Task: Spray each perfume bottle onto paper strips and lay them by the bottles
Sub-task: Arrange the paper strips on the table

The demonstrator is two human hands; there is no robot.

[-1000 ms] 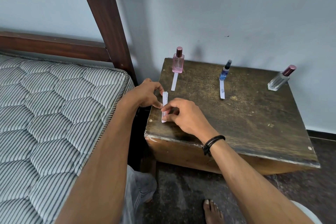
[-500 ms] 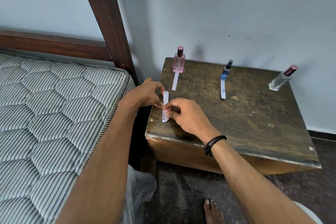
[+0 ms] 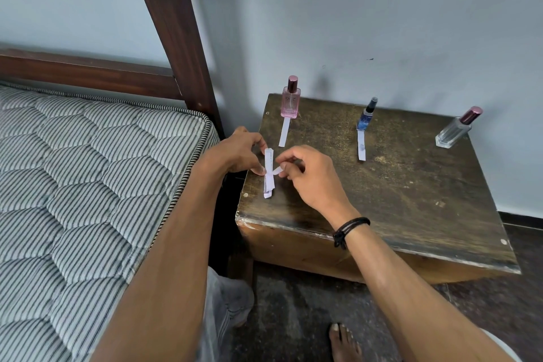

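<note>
A worn dark wooden bedside table (image 3: pixel 411 185) is standing against a pale blue wall (image 3: pixel 352 23), beside a striped quilted mattress (image 3: pixel 88 185). The left hand (image 3: pixel 235 153) is holding a small stack of white paper strips (image 3: pixel 269 185) at its near corner, and the right hand (image 3: pixel 311 176) is pinching a single white strip (image 3: pixel 277 171) angled off the stack. Beyond the grip, a pink glass perfume bottle (image 3: pixel 290 101) and a small blue spray bottle (image 3: pixel 364 119) are each standing behind a laid strip. A clear glass bottle with a maroon cap (image 3: pixel 454 132) is standing well to the right

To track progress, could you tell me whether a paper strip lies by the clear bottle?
No, nothing lies by the clear bottle; only the pink bottle and blue bottle have one.
</note>
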